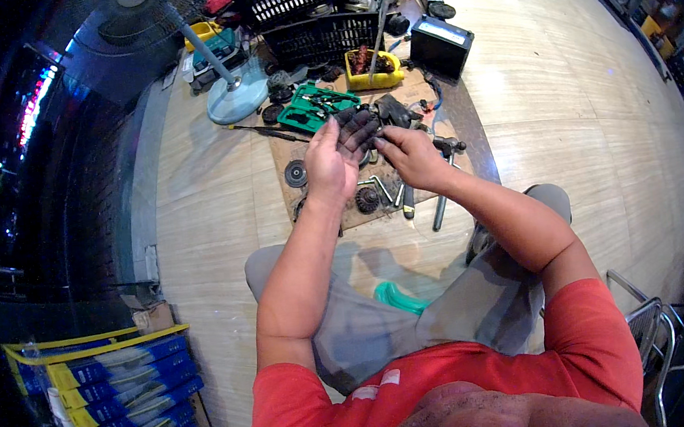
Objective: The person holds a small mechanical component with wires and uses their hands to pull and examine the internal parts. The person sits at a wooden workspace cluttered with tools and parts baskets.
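My left hand (336, 159) is held palm up over the cardboard, its greasy, blackened fingers stretched out. Close beside those fingertips, my right hand (412, 157) has thumb and fingers pinched together; whatever lies between them is too small to make out. Just beyond the left hand is an opened green tool case (318, 106) with black tools in it. A dark, lumpy metal part (396, 111) lies behind the right hand. Nearer to me on the cardboard (334, 216) are a toothed round part (368, 201), a round disc (295, 174), bent hex keys and a hammer (440, 197).
At the back stand a yellow container (383, 80) of reddish-brown parts, a black box-shaped battery (441, 47) and black crates (323, 40). A pedestal fan's base (236, 101) is at far left. Yellow-and-blue boxes (130, 395) are stacked at lower left. A green object (398, 296) lies between my legs.
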Motion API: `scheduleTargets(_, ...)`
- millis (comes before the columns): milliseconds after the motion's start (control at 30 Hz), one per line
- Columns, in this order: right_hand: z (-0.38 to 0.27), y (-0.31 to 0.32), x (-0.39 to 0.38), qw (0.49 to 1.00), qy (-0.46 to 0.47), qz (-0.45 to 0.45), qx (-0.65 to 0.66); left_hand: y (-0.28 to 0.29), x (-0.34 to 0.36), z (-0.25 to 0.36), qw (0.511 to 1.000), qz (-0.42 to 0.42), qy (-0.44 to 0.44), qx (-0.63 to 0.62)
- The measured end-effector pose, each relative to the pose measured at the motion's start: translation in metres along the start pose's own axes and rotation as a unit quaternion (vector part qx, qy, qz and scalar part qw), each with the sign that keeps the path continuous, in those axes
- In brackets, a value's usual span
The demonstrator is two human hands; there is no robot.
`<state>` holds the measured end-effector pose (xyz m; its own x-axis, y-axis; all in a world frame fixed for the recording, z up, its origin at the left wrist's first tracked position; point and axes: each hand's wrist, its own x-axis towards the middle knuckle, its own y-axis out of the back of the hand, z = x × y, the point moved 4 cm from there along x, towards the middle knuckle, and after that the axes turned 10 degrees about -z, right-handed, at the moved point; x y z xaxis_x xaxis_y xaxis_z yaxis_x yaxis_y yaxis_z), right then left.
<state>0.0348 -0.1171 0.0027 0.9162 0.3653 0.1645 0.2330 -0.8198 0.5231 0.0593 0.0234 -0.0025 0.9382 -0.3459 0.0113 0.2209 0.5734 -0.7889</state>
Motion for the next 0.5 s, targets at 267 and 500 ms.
scheduleTargets(267, 0.010, -0.006, -0.001, 0.999, -0.040, -0.033, 0.011, 0.007, 0.007, -0.006, 0.999, -0.012, -0.037, 0.038)
scheduleTargets(500, 0.014, -0.012, -0.004, 0.995, -0.057, -0.076, 0.034, 0.008, 0.006, -0.005, 0.999, -0.028, -0.033, 0.029)
